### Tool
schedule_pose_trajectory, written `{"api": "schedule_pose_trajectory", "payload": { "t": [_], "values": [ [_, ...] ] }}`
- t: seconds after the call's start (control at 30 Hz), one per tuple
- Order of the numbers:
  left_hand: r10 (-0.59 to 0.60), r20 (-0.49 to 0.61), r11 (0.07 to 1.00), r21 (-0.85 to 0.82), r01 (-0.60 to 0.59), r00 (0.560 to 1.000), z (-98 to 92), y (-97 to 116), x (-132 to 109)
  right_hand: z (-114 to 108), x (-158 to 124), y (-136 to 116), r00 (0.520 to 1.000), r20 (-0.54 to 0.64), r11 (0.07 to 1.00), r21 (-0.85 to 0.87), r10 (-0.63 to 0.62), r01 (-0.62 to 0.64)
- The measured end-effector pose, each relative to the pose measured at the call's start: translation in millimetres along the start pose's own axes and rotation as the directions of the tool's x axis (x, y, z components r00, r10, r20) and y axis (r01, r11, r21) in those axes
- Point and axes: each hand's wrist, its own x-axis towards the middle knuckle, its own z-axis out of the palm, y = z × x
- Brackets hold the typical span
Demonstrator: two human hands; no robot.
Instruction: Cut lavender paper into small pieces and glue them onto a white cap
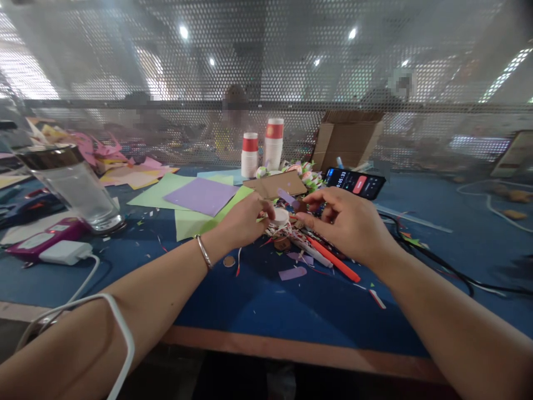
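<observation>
My left hand (247, 219), with a silver bangle at its wrist, has its fingers closed at the left edge of a small white round object (281, 216); its exact kind is unclear. Opposite it, my right hand (345, 225) pinches the end of a purple paper strip (286, 196) between thumb and fingertips. Beneath both hands lies a heap of paper scraps, with an orange-red pen (335, 260) and a whitish pen (315, 253) sticking out towards me. Cut purple paper pieces (292, 273) rest on the blue tabletop just in front.
Purple (202, 195) and green sheets (185, 222) lie left of the heap. Paper cup stacks (273, 144), a cardboard box (347, 136) and a phone (356, 183) stand behind. A glass (79, 189) is at left; black cables (437, 261) run right. A white cable (125, 328) crosses my left forearm.
</observation>
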Motion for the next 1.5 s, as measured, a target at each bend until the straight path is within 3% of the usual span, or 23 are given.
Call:
{"api": "schedule_pose_trajectory", "payload": {
  "t": [0.17, 0.3, 0.47, 0.57, 0.73, 1.0, 1.23, 1.5],
  "values": [
    [0.182, -0.135, 0.982, -0.028, -0.188, 0.974, -6.3, 5.8, -5.0, 0.6, -1.2, 1.6, 0.999, -0.020, 0.998, 0.055, 0.036, -0.035],
    [0.073, -0.153, 0.953, -0.281, -0.114, 0.986, -2.9, 16.7, -7.5, 2.2, -1.3, 0.5, 0.999, -0.019, 0.996, 0.081, 0.040, -0.039],
    [-0.068, -0.055, 0.840, -0.542, 0.027, 0.996, 3.2, 29.4, -8.5, 3.9, -0.7, 0.0, 0.999, -0.011, 0.997, 0.068, 0.043, -0.042],
    [-0.119, -0.029, 0.742, -0.667, 0.070, 0.992, 4.9, 34.5, -10.2, 3.7, -0.8, -0.3, 1.000, -0.018, 0.999, 0.048, 0.016, -0.015],
    [-0.193, 0.034, 0.435, -0.893, 0.116, 0.981, 7.0, 43.9, -14.3, 2.3, -1.6, -2.8, 1.000, 0.015, 0.999, 0.032, -0.025, 0.024],
    [-0.295, -0.011, 0.383, -0.917, 0.108, 0.955, 9.4, 46.9, -16.6, 2.9, -3.0, -1.0, 0.998, 0.009, 0.998, 0.003, -0.065, 0.065],
    [-0.339, 0.143, 0.240, -0.943, 0.232, 0.930, 9.8, 49.9, -17.8, 3.8, -3.8, -5.5, 0.993, 0.056, 0.994, 0.012, -0.106, 0.105],
    [-0.332, 0.097, 0.295, -0.934, 0.201, 0.938, 9.8, 47.2, -15.3, 2.5, -6.0, -7.6, 0.989, 0.035, 0.988, -0.039, -0.146, 0.147]
  ]
}}
